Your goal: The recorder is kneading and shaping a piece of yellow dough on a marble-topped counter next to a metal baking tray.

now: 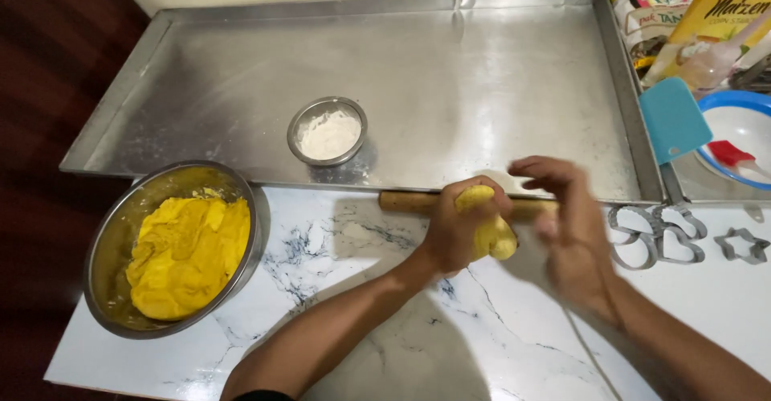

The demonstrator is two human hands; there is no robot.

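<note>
Dough (186,255), bright yellow, heaps inside the steel mixing bowl (108,236) at the left edge of the marble counter (337,288). Behind it lies a big metal tray (482,71), and on that sits a small steel bowl (327,131) of white flour (328,134). Centre now: the left hand (454,228) is clamped around a yellow dough lump (490,228), held above the counter, its long axis running up and down out of the fist. The right hand (566,224) hovers just beside it on the right, fingers loosely apart and blurred, not gripping anything. A wooden rolling pin (409,202) lies crosswise behind both hands. Further right, metal cookie cutters (666,236), a teal scraper (673,118) and a blue-rimmed bowl (743,132).
</note>
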